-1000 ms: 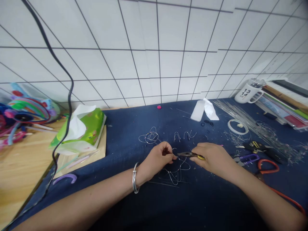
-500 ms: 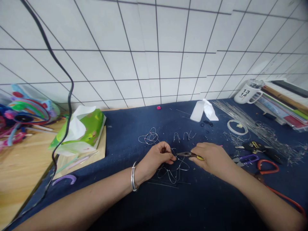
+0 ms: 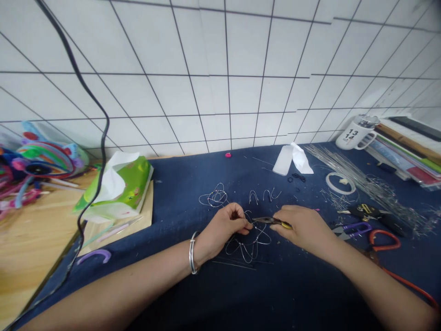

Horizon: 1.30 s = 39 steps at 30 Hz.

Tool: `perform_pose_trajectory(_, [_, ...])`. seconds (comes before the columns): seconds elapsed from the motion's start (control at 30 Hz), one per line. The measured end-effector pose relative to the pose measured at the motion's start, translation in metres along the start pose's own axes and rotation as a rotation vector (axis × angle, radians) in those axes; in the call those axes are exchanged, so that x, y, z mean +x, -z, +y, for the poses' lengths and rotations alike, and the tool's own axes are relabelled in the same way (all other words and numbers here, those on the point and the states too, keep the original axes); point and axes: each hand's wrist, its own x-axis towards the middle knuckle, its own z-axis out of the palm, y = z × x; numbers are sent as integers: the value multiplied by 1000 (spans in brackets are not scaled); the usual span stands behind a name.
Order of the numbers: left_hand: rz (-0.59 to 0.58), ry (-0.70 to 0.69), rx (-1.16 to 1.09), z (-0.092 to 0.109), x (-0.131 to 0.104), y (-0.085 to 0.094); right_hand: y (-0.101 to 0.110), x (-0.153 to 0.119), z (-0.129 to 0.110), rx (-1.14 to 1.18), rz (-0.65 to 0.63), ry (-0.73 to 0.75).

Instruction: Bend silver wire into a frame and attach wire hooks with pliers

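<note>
My left hand (image 3: 231,226) pinches the looped silver wire piece (image 3: 247,250), whose petal-like loops hang below the fingers. My right hand (image 3: 299,226) is wrapped round the yellow-handled pliers (image 3: 267,220), and their jaws point left to the wire beside my left fingertips. Whether the jaws grip the wire is too small to tell. Beyond my left hand lies another coil of looped wire (image 3: 217,196). Small bent wire pieces (image 3: 254,196) rest just past the pliers. A few straight wires (image 3: 234,264) lie on the blue cloth under the looped piece.
On the right are red-handled cutters (image 3: 384,240), purple-handled scissors (image 3: 356,228), a white ring spool (image 3: 340,183), a bundle of wires (image 3: 347,168) and a white mug (image 3: 355,133). A green tissue pack (image 3: 132,184) sits at left behind a hanging black cable (image 3: 103,151).
The whole view has shifted slightly, with things at the left a little further right. Both hands keep nearly the same pose around the wire and pliers.
</note>
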Motion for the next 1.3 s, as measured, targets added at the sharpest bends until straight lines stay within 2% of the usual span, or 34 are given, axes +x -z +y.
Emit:
perform_pose_trajectory(0.23, [-17, 44, -53, 1, 0, 1, -1, -1, -1, -34, 35, 13])
perform_pose_trajectory(0.53, [19, 40, -109, 1, 0, -1, -4, 0, -3, -64, 58, 19])
perform_pose_trajectory(0.77, [32, 17, -90, -1, 0, 0, -3, -1, -5, -42, 43, 1])
perform_pose_trajectory(1.07, [97, -85, 27, 1, -1, -5, -4, -1, -2, -30, 39, -8])
perform_pose_trajectory(1.3, [94, -70, -10, 4, -1, -6, -6, -2, -4, -89, 73, -4])
